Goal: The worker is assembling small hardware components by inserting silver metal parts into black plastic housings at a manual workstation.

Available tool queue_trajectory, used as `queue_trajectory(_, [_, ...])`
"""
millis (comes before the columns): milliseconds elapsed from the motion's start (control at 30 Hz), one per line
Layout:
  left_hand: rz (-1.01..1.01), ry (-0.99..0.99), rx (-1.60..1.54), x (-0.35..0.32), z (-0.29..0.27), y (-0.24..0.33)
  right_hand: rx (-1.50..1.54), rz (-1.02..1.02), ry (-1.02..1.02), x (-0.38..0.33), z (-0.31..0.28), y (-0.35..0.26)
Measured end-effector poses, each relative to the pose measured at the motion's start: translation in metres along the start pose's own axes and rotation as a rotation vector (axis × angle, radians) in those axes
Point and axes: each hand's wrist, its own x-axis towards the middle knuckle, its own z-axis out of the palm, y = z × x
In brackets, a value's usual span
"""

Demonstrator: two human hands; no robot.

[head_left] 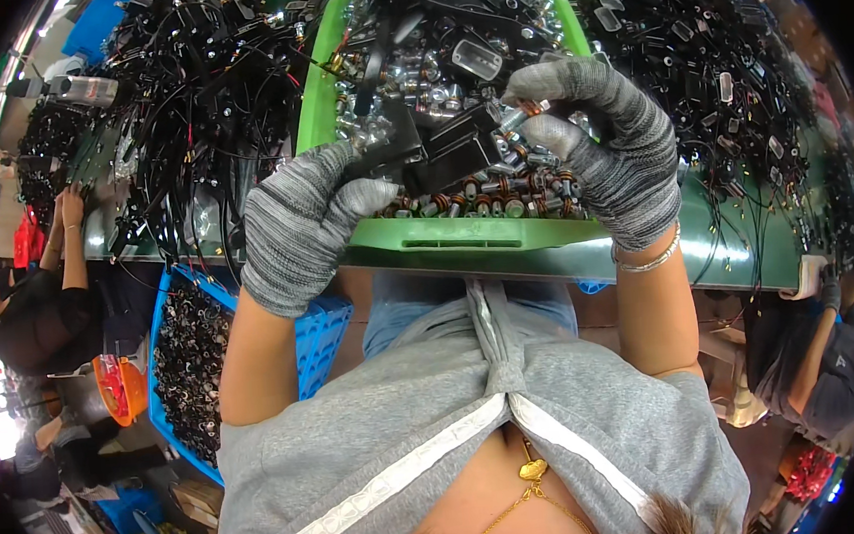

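In my left hand (296, 229), gloved in grey knit, is a black rectangular plastic housing (453, 151), pinched at its left end between thumb and fingers. My right hand (624, 156), gloved alike, closes its thumb and fingers on a small metal cylinder with copper-coloured windings (527, 113). The cylinder meets the right end of the housing; whether it sits inside cannot be told. Both hands are above a light green tray (465, 234) full of similar small metal cylinders (497, 199). A clear-topped oblong piece (477, 60) lies on the heap behind the housing.
Tangled black parts with wires (203, 94) cover the green table on the left, and another heap (701, 55) lies to the right. Below the table edge stands a blue crate (324, 340) of small dark parts. Co-workers' arms (72, 240) show at both sides.
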Motion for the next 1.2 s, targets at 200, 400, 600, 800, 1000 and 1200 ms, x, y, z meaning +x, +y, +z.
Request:
queue_trajectory(200, [0.019, -0.023, -0.017, -0.002, 0.01, 0.001, -0.328, -0.122, -0.104, 0.006, -0.009, -0.007])
queue_trajectory(400, [-0.012, 0.015, -0.039, -0.004, 0.015, 0.003, -0.538, -0.208, -0.123, 0.005, -0.011, -0.007])
queue_trajectory(600, [0.049, 0.052, 0.075, -0.005, 0.019, -0.004, -0.536, -0.073, -0.138, -0.002, -0.012, -0.005])
queue_trajectory(800, [0.156, 0.088, 0.146, 0.0, 0.021, -0.007, -0.573, 0.08, -0.123, -0.007, -0.01, -0.008])
queue_trajectory(1000, [0.126, 0.067, 0.153, 0.0, 0.023, -0.007, -0.604, 0.033, -0.108, -0.011, -0.008, -0.005])
queue_trajectory(1200, [0.128, 0.024, 0.148, 0.0, 0.022, -0.004, -0.616, 0.207, -0.08, -0.013, -0.005, -0.005])
